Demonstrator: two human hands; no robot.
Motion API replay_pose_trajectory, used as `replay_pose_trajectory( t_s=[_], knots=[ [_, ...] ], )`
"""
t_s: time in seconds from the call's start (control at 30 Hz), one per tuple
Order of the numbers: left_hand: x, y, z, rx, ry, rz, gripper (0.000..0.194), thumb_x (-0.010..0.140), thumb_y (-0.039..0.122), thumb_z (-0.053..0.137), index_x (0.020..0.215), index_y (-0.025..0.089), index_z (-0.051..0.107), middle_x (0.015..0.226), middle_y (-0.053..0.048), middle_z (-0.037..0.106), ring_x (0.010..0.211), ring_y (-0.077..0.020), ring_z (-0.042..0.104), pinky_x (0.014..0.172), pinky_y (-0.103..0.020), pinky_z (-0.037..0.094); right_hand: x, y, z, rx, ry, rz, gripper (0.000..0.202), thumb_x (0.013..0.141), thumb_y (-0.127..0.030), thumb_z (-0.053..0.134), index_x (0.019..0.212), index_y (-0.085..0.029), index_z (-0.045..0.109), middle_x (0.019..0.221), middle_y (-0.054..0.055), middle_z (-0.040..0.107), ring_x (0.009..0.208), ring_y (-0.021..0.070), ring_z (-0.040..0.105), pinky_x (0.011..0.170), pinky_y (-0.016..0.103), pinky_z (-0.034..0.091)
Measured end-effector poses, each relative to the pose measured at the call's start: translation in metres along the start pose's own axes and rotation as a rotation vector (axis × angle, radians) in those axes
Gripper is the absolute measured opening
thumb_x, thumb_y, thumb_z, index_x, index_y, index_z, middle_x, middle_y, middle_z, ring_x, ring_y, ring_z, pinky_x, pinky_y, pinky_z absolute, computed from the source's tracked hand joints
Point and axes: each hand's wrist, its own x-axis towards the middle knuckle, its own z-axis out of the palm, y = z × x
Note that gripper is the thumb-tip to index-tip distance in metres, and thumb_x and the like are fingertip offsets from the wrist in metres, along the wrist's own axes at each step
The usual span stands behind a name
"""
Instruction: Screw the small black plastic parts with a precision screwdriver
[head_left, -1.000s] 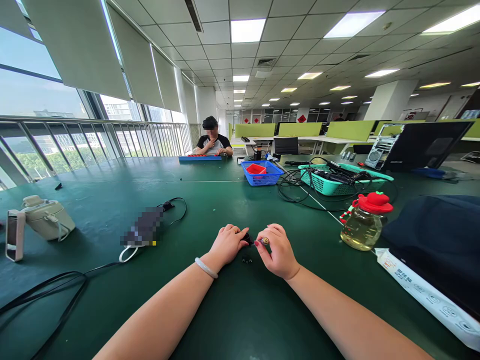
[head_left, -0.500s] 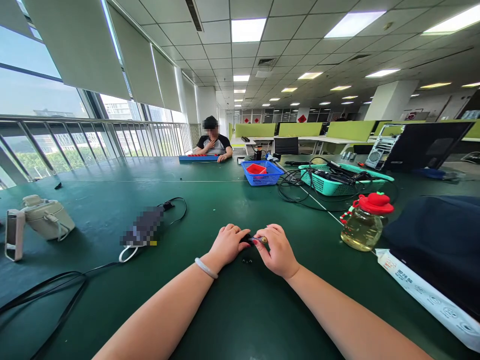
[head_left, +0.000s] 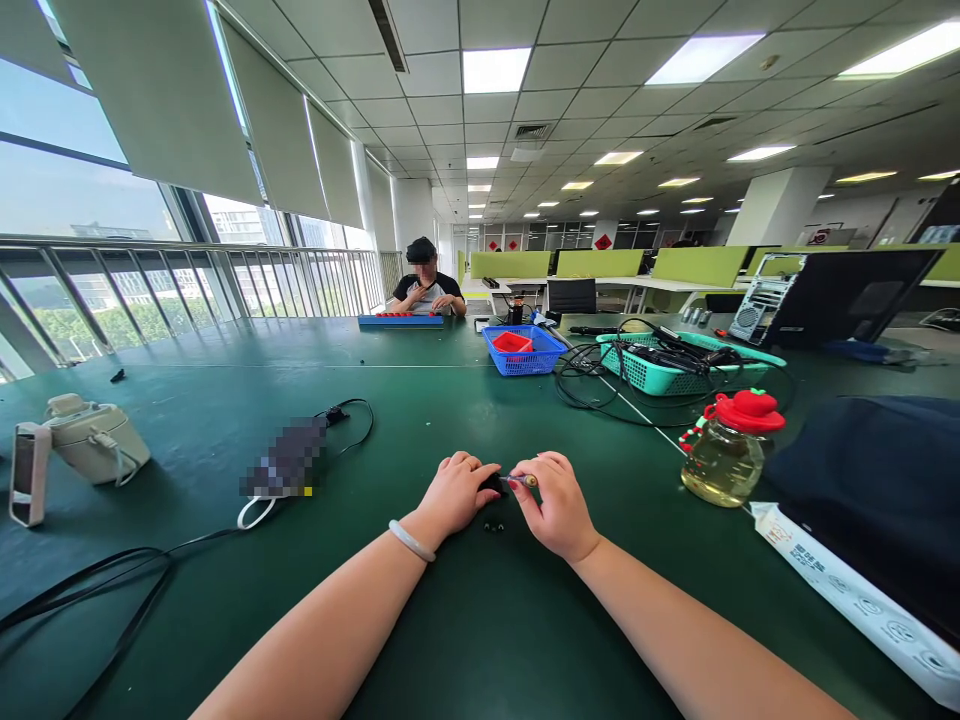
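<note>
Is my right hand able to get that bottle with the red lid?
Probably yes: nothing seems to stand between the right hand and the bottle, though that hand holds a slim tool.

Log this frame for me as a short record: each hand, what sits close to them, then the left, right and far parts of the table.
Left hand: the left hand has its fingers on a small dark object, partly hidden
Right hand: the right hand grips a slim tool, pointed toward that object; contact unclear
Close by: small dark parts, nearer the wearer
Left: beige bottle
Right: jar with red lid, yellowish liquid inside
Far: blue basket holding a red container; seated person behind a blue tray
</note>
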Motion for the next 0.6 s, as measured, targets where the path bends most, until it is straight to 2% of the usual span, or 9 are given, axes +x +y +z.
replay_pose_trajectory(
  t_s=[0.6],
  knots=[
    [-0.0001,0.0024,-0.0027,-0.003,-0.022,-0.005,0.045,0.093,0.044,0.059,0.134,0.025,0.059,0.118,-0.009,0.067,0.119,-0.028,0.052,0.102,-0.044,0.042,-0.0013,0.0023,0.0019,0.018,-0.006,0.039,0.008,0.095,-0.02,0.05,0.09,-0.023,0.055,0.079,0.0,0.069,0.07,0.0175,0.063,0.087,0.04,0.044]
  ],
)
